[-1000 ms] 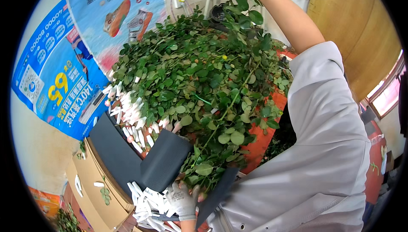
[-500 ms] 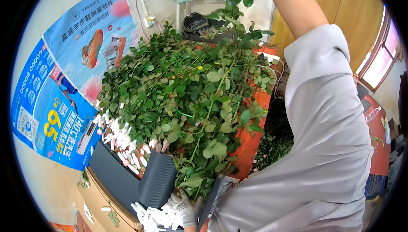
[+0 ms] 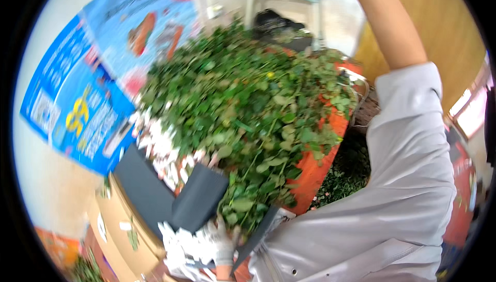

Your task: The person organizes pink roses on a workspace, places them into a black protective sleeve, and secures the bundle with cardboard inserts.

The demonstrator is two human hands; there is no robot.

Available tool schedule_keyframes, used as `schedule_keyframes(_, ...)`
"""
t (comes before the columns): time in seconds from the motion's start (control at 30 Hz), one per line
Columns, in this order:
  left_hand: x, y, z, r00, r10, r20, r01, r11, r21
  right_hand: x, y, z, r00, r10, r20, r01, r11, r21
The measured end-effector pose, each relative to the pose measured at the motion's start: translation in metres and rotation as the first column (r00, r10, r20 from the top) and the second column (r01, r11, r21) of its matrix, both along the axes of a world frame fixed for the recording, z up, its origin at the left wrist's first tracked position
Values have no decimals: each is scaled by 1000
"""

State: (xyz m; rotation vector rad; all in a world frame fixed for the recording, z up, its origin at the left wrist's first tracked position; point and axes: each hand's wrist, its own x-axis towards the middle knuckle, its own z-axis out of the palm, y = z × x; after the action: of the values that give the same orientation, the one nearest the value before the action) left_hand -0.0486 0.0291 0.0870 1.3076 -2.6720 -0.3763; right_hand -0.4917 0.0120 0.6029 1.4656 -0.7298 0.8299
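Left gloved hand [image 3: 223,245] low in the frame, at the near end of the leafy stems [image 3: 243,96], right beside a heap of loose white sleeves [image 3: 182,243]. Finger and thumb look apart, but motion blur; cannot tell if it pinches anything. Right hand out of frame past the top edge, only its bare forearm [image 3: 390,23] and rolled grey sleeve [image 3: 408,127] showing; grip unknown.

Stems lie in a big mound over the orange tabletop [image 3: 310,176], look like cut roses. White-covered buds [image 3: 161,145] cluster along the mound's left edge, a few pinkish. Dark ribbed sheet [image 3: 200,196] stands bent between them and the left hand; cardboard [image 3: 113,235] to its left. More greenery [image 3: 345,176] below the table's right edge.

Progress, judging: partway. Many buds appear covered already; plenty of sleeves lie unused, mound large. Exact count of bare buds hidden by leaves.
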Motion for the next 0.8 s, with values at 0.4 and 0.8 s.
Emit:
schedule_keyframes(0.4, 25, 24, 8, 987, 129, 96, -149, 957, 250, 220, -3, -400, 874, 318, -367, 321, 189, 928)
schedule_keyframes(0.8, 20, 26, 7, 973, 161, 162, -201, 941, 272, 259, 7, -451, 924, 304, -233, 180, 194, 964)
